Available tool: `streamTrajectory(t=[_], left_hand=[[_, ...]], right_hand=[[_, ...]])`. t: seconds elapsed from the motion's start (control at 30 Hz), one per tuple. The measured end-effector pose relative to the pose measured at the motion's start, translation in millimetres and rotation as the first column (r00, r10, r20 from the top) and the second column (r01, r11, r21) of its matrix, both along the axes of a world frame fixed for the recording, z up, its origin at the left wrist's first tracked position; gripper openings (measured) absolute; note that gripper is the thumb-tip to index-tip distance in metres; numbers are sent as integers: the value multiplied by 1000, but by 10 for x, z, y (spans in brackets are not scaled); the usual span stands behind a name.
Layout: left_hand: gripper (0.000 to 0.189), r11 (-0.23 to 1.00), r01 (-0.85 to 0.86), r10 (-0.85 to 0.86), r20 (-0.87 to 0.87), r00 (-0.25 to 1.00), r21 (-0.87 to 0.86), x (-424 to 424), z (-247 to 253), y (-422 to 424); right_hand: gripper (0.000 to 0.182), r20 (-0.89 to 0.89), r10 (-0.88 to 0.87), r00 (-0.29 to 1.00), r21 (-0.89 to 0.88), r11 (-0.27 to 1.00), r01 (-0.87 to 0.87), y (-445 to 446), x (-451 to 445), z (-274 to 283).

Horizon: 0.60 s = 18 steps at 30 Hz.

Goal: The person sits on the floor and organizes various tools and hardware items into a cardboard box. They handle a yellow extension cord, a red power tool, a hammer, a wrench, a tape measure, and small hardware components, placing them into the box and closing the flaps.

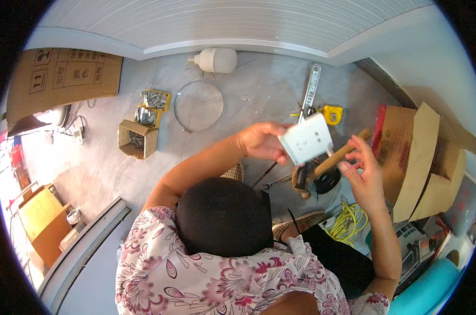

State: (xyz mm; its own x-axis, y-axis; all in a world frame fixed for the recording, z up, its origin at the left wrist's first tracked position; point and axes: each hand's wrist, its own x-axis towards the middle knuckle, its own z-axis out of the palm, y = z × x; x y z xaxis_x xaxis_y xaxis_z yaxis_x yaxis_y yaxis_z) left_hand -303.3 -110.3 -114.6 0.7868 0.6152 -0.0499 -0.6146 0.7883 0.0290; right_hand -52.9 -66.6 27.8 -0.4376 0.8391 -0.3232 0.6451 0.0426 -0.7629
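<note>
My left hand [261, 141] holds a white wall socket plate [306, 138] by its left edge, tilted above the floor. Slots show on its slightly blurred face. To the right, my right hand [364, 173] has its fingers apart and holds nothing. Its fingertips overlap the wooden handle of a hammer [336, 159]; whether they touch it I cannot tell. Below the plate are the hammer's dark head, a roll of black tape [327, 181] and a wrench [279, 182]. Beyond the plate lie an adjustable wrench [311, 88] and a yellow tape measure [332, 115], the wrench partly hidden.
A large bulb [218, 60], a hose clamp ring [199, 105], small yellow boxes of metal parts [156, 100] and a carton of screws [137, 141] lie on the floor. Cardboard boxes [403, 153] and a coiled yellow cable [349, 224] are at right. A larger carton [64, 84] stands left.
</note>
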Motion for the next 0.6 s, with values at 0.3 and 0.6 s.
streamTrajectory(t=[0.3,0.6], left_hand=[[74,989,94,-80,-124,989,114,147,188,-32],[16,898,16,355,-701,-619,440,-1483,-878,-126]], right_hand=[[19,125,95,988,-188,980,-71,44,-51,158],[36,-376,-702,605,164,592,789,688,1915,1081]])
